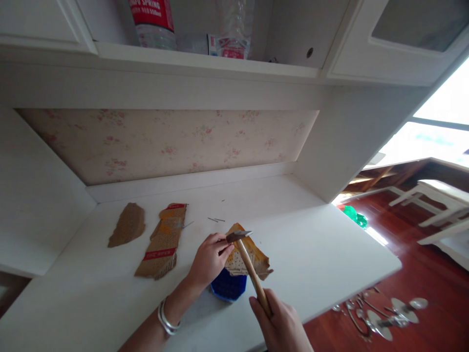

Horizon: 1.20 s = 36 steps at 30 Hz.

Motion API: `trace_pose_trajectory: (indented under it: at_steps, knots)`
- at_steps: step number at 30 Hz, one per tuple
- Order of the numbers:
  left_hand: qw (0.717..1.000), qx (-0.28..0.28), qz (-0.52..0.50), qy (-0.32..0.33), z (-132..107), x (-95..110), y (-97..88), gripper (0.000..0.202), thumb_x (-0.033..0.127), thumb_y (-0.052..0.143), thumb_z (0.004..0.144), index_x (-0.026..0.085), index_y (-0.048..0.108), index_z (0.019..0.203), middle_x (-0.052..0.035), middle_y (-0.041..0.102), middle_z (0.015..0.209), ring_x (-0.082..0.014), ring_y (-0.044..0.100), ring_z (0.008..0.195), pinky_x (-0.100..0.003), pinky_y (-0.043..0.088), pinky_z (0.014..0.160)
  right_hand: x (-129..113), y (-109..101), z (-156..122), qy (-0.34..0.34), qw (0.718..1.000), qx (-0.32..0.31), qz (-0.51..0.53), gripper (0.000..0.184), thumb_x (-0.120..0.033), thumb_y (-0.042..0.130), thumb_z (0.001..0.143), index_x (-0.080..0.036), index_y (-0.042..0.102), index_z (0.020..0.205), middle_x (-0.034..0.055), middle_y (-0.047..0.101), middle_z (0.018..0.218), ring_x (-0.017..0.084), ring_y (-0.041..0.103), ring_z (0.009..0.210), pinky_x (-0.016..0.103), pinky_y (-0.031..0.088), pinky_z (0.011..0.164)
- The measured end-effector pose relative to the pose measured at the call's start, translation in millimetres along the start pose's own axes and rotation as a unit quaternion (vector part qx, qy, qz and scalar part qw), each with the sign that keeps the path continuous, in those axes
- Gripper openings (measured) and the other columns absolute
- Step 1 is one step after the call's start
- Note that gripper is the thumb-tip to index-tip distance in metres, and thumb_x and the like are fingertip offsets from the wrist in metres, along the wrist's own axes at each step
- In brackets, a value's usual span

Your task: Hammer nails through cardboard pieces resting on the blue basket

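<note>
My right hand [280,322] is closed round the wooden handle of a small hammer [246,259], whose metal head sits just above a torn piece of cardboard [252,256]. That cardboard lies on top of a blue plastic object [227,287] on the white desk [311,244]. My left hand [209,256], with silver bangles at the wrist, rests on the cardboard's left edge with its fingers pinched beside the hammer head; what they hold is too small to make out.
Two more torn cardboard pieces [161,239] [127,224] lie to the left, and a few loose nails [216,219] behind. A shelf above holds plastic bottles [153,22]. To the right are a red wooden floor, white furniture and a metal fixture [381,318].
</note>
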<state>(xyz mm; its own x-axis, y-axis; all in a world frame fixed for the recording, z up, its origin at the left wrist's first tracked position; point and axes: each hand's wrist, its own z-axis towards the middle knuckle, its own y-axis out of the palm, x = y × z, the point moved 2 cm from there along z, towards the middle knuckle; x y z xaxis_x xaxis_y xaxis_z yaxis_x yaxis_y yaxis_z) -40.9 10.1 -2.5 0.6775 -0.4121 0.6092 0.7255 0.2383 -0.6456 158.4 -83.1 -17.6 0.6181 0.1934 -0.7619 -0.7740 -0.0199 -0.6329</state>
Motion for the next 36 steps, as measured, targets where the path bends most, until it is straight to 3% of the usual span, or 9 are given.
trace_pose_trajectory:
  at_steps: [5, 12, 17, 22, 28, 32, 36]
  knots:
    - [1.000, 0.001, -0.007, -0.015, 0, 0, -0.9, 0.015, 0.025, 0.060, 0.090, 0.023, 0.075, 0.090, -0.0052, 0.070, 0.096, -0.0183, 0.065, 0.091, -0.033, 0.054, 0.086, 3, 1, -2, -0.021, 1.000, 0.022, 0.000, 0.038, -0.054, 0.045, 0.095, -0.024, 0.047, 0.072, -0.0062, 0.047, 0.051, 0.012, 0.039, 0.043, 0.024, 0.031, 0.046]
    - [0.999, -0.016, -0.005, -0.037, 1, 1, -2.9, 0.009, 0.030, 0.069, 0.083, 0.023, 0.073, 0.088, -0.0053, 0.068, 0.099, -0.0208, 0.064, 0.095, -0.036, 0.054, 0.088, 6, 0, -2, -0.011, 1.000, 0.002, -0.017, 0.041, -0.057, 0.041, 0.095, -0.024, 0.047, 0.072, -0.0051, 0.050, 0.051, 0.013, 0.041, 0.042, 0.024, 0.032, 0.045]
    - [0.998, -0.010, -0.021, -0.057, -4, -1, -5.0, 0.041, 0.038, 0.076, 0.075, 0.021, 0.068, 0.111, -0.0083, 0.062, 0.115, -0.0224, 0.061, 0.106, -0.035, 0.051, 0.096, 4, -3, -2, -0.012, 1.000, 0.019, -0.018, 0.039, -0.056, 0.042, 0.095, -0.024, 0.048, 0.073, -0.0047, 0.051, 0.051, 0.013, 0.042, 0.042, 0.024, 0.033, 0.045]
    - [0.996, -0.027, -0.032, -0.081, -9, -2, -12.3, 0.048, 0.040, 0.076, 0.074, 0.024, 0.065, 0.118, -0.0073, 0.060, 0.118, -0.0229, 0.060, 0.109, -0.036, 0.050, 0.098, 2, -6, 0, -0.010, 0.999, -0.017, -0.047, 0.041, -0.056, 0.039, 0.096, -0.025, 0.045, 0.071, -0.0045, 0.052, 0.050, 0.013, 0.040, 0.042, 0.024, 0.032, 0.046]
    - [0.997, -0.028, -0.016, -0.072, -13, -5, -19.7, 0.050, 0.043, 0.075, 0.075, 0.024, 0.063, 0.120, -0.0086, 0.061, 0.119, -0.0246, 0.059, 0.111, -0.040, 0.049, 0.099, 0, -11, 3, -0.024, 0.998, -0.040, -0.036, 0.033, -0.050, 0.043, 0.097, -0.025, 0.046, 0.075, -0.0038, 0.054, 0.053, 0.014, 0.044, 0.044, 0.024, 0.035, 0.047]
    - [0.998, -0.021, 0.003, -0.064, -13, -12, -28.6, 0.052, 0.047, 0.074, 0.076, 0.023, 0.063, 0.121, -0.0104, 0.063, 0.120, -0.0251, 0.061, 0.110, -0.041, 0.050, 0.099, 3, -9, 1, -0.021, 0.998, -0.030, -0.053, 0.038, -0.052, 0.039, 0.097, -0.026, 0.043, 0.071, -0.0047, 0.052, 0.051, 0.014, 0.040, 0.042, 0.025, 0.031, 0.046]
    - [0.994, -0.007, 0.064, -0.089, -5, -31, -48.1, 0.038, 0.047, 0.055, 0.090, 0.021, 0.065, 0.117, -0.0078, 0.067, 0.117, -0.0219, 0.063, 0.107, -0.037, 0.051, 0.096, 0, -13, 0, -0.003, 1.000, -0.006, -0.031, 0.037, -0.054, 0.043, 0.095, -0.026, 0.044, 0.072, -0.0057, 0.048, 0.052, 0.014, 0.039, 0.044, 0.024, 0.033, 0.046]
